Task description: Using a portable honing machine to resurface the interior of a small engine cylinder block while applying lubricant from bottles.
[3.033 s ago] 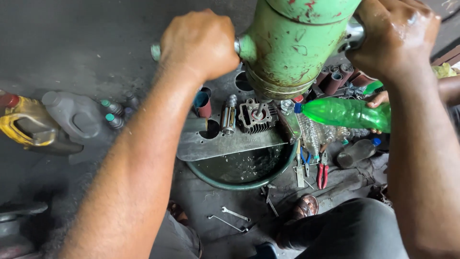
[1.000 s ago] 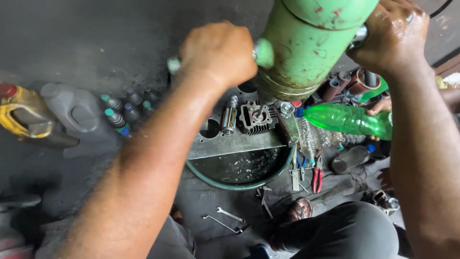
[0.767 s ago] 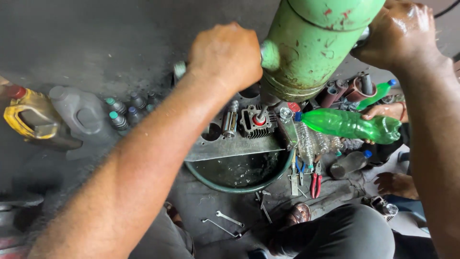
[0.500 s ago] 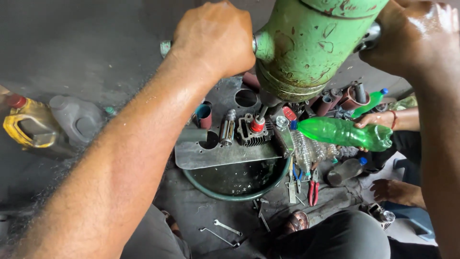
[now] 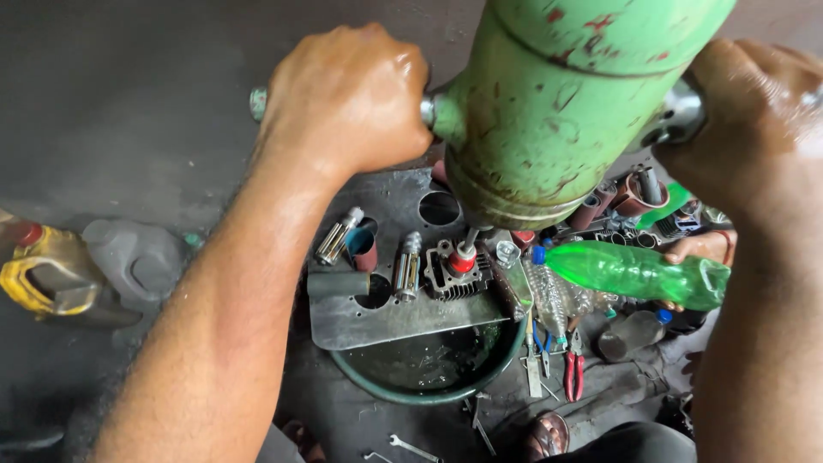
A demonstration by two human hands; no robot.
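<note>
Head view, chipped green machine body (image 5: 566,94), gripped handles

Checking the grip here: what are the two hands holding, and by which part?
Both hold the green drill-like machine by its side handles: the left hand wraps the left handle, the right hand the right one by the metal fitting.

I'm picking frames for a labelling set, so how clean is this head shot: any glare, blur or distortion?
Head view: shiny highlights sit on the left hand, and the right hand is nearly washed out at the frame's edge; the green cylinder fills the top, looming large and slightly soft because it is close; the finned metal part below is fairly sharp; the left floor falls into dark shadow.
</note>
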